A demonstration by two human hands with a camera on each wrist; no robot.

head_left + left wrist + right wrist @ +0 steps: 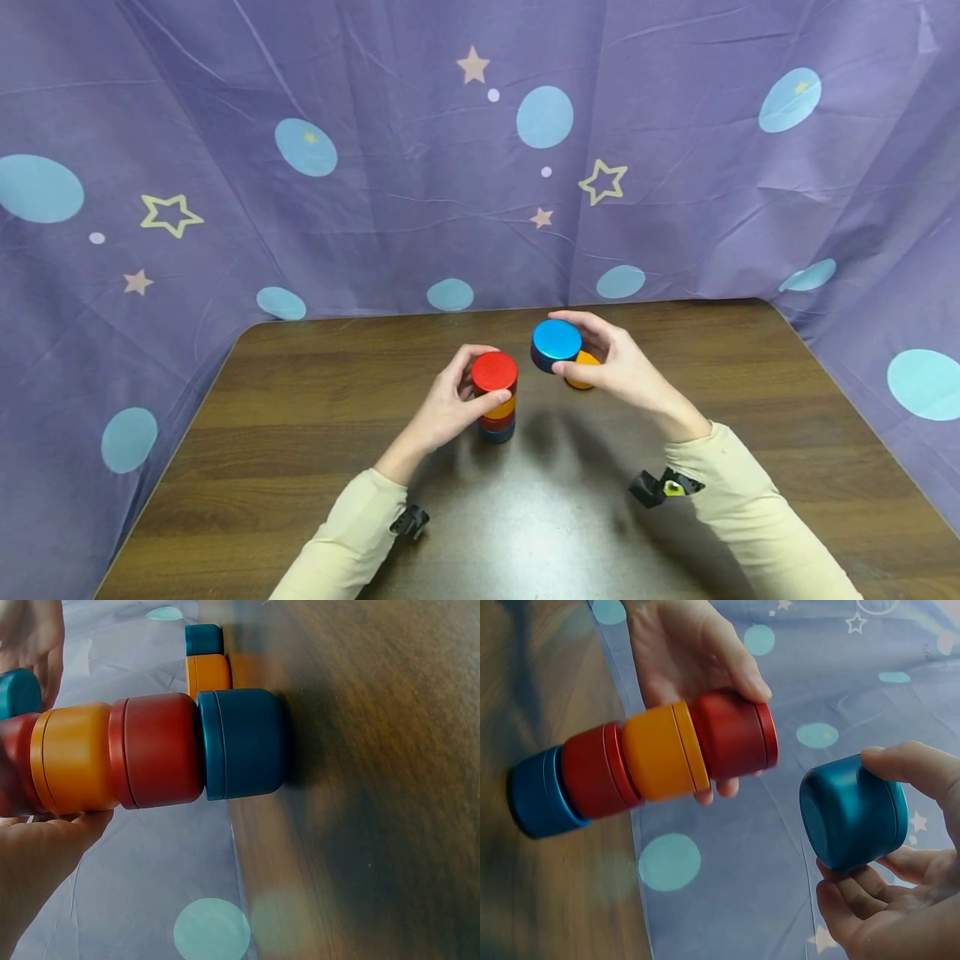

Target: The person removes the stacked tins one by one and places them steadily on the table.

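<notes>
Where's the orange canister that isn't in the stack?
In the head view, the loose orange canister stands on the table, right of and beyond the stack, partly hidden by the right hand.

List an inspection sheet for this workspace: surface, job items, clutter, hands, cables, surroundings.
Surface: wood-grain table, bright glare toward its near side.
Job items, stacked: from the bottom, blue base canister, lower red canister, orange canister, upper red canister.
Job items, unstacked: held blue canister, in the air; spare orange canister and spare blue canister on the table, right of the stack.
Clutter: nothing seen.
Left hand: grips the stack near its top.
Right hand: holds the held blue canister by its sides.
Cables: nothing seen.
Surroundings: purple cloth backdrop with stars and dots, creased.
</notes>
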